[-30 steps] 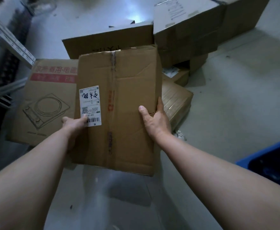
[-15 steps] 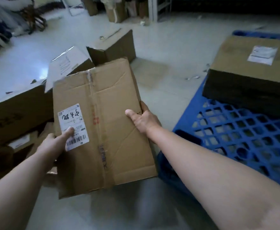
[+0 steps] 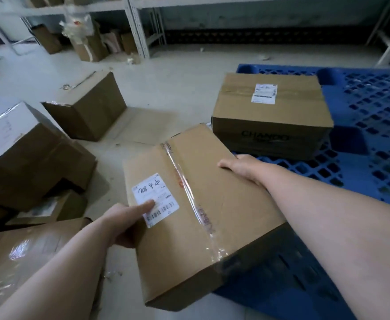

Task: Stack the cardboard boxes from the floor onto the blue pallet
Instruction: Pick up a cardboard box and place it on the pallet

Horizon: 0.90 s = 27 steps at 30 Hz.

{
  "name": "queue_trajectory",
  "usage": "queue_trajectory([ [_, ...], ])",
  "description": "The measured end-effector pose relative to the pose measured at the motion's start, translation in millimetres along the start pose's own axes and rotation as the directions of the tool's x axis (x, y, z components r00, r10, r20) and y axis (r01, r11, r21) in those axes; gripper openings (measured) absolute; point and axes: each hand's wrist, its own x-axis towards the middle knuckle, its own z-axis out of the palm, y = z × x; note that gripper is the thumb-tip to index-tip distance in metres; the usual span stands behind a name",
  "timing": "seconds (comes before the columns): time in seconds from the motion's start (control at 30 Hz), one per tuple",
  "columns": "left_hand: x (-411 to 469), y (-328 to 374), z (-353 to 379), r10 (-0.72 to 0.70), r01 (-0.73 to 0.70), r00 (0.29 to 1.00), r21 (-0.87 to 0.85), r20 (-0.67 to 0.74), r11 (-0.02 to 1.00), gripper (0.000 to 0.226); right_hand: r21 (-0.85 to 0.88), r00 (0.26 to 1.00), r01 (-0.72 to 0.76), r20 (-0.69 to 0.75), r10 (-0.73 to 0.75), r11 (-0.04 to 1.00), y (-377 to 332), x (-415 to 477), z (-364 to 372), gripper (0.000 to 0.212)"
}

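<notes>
- here, nearest you, your left hand clamps the left edge of the taped box. its thumb lies flat on the white shipping label, and the other fingers are curled under the edge, out of sight.
- your right hand grips the box's far right edge, thumb on the top face. the fingers are wrapped over the side, hidden from view.
- the taped box sits tilted between both hands, top face up, with clear tape running along the centre seam.
- its right half is over the near-left corner of the blue pallet, and its left half is out over the floor. cannot tell whether its underside touches the pallet.
- to your left, on the floor, a low box with glossy tape lies beside your forearm.
- just beyond it is a pile of floor boxes, with a white-topped box among them.
- farther on, a lone brown box stands on the floor, apart from the pile.
- on the pallet, just beyond your right hand, a second box rests flat near the pallet's left edge. it has a small label on top and "chando" printed on the near side.
- at the back, metal shelving stands with more cartons on the floor beneath it.
</notes>
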Motion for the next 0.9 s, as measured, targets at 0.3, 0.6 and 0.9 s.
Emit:
queue_trajectory([
  [0.3, -17.1, 41.0, 42.0, -0.110, 0.031, 0.959, 0.288, 0.261, 0.957, 0.042, -0.494, 0.931, -0.053, -0.338, -0.135, 0.868, 17.3, 10.8, -8.8, 0.054],
  [0.6, 2.4, 96.6, 15.8, 0.280, -0.106, 0.929, 0.552, -0.240, 0.827, 0.042, -0.586, 0.935, -0.202, -0.353, -0.022, 0.785, 56.0, -40.1, -16.6, 0.094],
  [0.9, 11.3, 79.8, 44.5, 0.385, -0.318, 0.922, 0.518, -0.024, 0.794, 0.110, -0.531, 0.890, -0.321, -0.451, 0.058, 0.784, 70.4, -35.8, -47.5, 0.085],
])
